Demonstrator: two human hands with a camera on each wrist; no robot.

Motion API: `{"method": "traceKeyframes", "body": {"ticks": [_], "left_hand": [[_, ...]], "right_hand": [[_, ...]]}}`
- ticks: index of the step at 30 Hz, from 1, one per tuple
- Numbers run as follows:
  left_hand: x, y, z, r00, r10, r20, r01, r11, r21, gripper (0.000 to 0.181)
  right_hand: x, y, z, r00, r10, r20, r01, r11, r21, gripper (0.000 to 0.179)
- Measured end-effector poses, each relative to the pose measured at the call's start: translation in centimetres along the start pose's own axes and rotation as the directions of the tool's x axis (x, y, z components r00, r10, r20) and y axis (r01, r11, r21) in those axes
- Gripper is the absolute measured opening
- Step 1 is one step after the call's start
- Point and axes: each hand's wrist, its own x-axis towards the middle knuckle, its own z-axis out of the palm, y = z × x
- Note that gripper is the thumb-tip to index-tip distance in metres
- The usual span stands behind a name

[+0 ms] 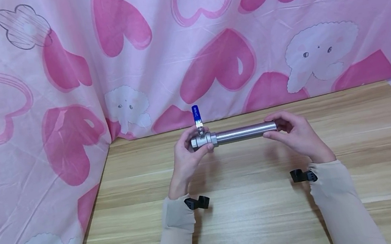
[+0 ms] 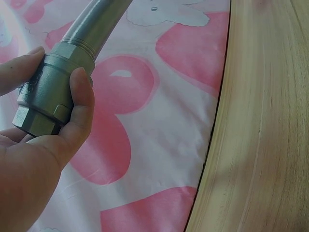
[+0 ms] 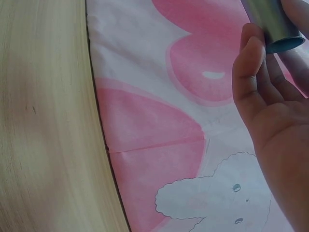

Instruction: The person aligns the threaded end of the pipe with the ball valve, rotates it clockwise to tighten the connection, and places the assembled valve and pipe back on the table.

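A metal ball valve (image 1: 204, 139) with a blue lever handle (image 1: 195, 113) is joined to a straight steel pipe (image 1: 246, 132), held level above the table. My left hand (image 1: 188, 153) grips the valve body at the left end, thumb in front and fingers behind. At the pipe's right end, my right hand (image 1: 297, 134) pinches the tube between thumb and fingers. In the left wrist view the valve's hex end (image 2: 36, 121) points toward the palm. The right wrist view shows the pipe's open end (image 3: 285, 44) between the fingers.
The wood-grain table (image 1: 260, 224) spreads below both forearms. Pink heart-patterned cloth (image 1: 168, 57) hangs behind it and along its left side. A black mount (image 1: 198, 202) sits on the left wrist and another black mount (image 1: 303, 176) on the right wrist.
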Motion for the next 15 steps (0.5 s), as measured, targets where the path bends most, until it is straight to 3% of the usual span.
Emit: {"method": "traceKeyframes", "body": {"ticks": [15], "left_hand": [[0.03,0.15,0.04,1.0,-0.019,0.003,0.019,1.0,0.004,0.058]], "right_hand": [[0.03,0.04,-0.14,1.0,0.026,-0.003,-0.026,0.999,-0.045,0.03]]}}
